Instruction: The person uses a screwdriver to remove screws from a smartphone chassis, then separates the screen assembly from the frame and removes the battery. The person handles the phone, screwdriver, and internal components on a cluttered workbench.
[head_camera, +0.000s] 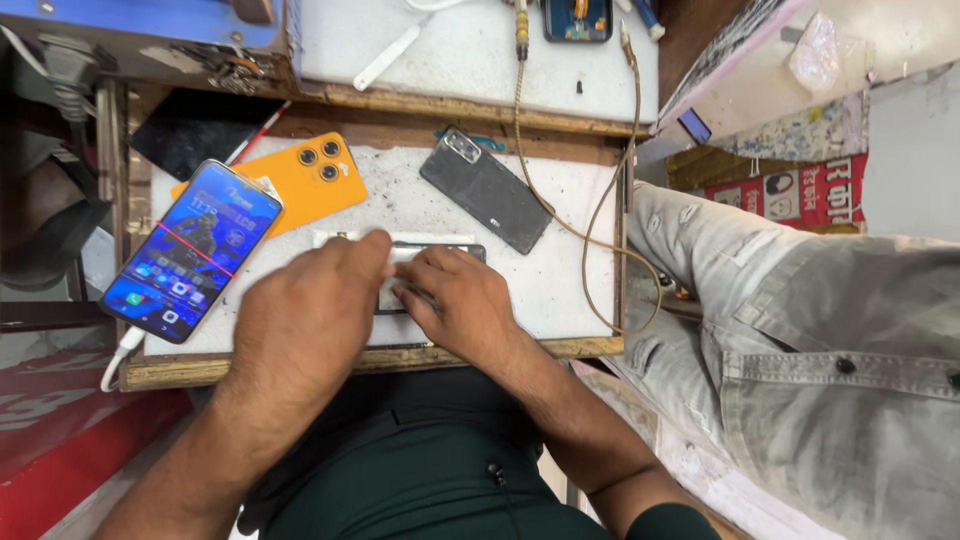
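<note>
1. Closest to me, both forearms are reaching forward over my dark green lap toward the white-topped table (560, 290).
2. I am pressing my left hand (310, 310) down on the near-left part of a small phone (430, 268) lying flat at the middle of the table, fingers (365, 248) curled over its upper edge.
3. I am laying my right hand (460, 300) on the phone's right half, fingers bent and bearing on its face (whether they are pinching anything I cannot tell).
4. Most of the phone is hiding under my hands; only its pale top strip and dark right corner are showing.
5. A lit phone (192, 250) with a white cable is lying tilted at the table's left edge, resting partly on an orange phone (300, 180).
6. A dark grey phone (487, 190) is lying diagonally beyond my right hand, beside a looping brown cable (600, 210).
7. Another person's grey trouser leg (800, 330) is sitting just beside the table on the right.
</note>
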